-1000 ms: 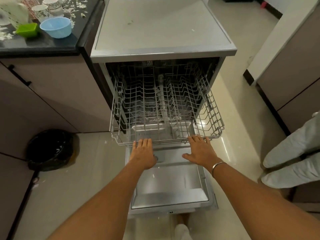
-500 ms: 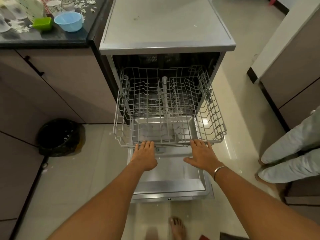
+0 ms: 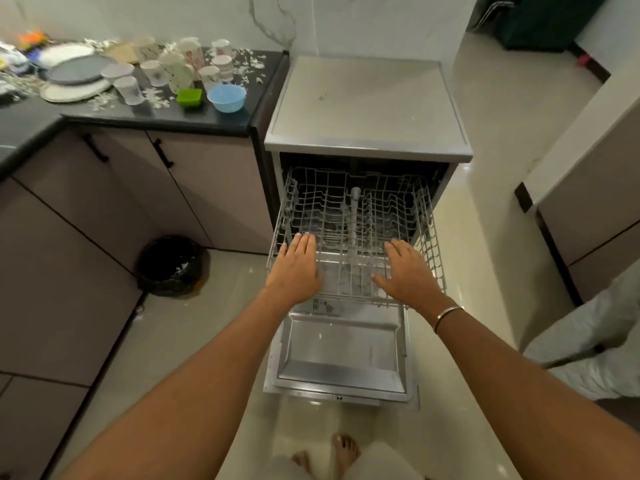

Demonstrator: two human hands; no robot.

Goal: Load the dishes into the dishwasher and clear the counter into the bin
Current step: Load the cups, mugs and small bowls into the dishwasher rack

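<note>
With the white wire dishwasher rack (image 3: 427,216) drawn out beneath them, the left grip (image 3: 296,268) and right grip (image 3: 407,271) lay flat and released, so loading looked ready to begin, needing a reach far left to the round grey plate (image 3: 81,69) on the black desk (image 3: 214,121).

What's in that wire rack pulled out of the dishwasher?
No dishes show in the rack, only its wire prongs and a grey centre post. The left hand and right hand, flat over its front, hide small patches.

Open hands (image 3: 294,268) over rack (image 3: 356,216)
</note>
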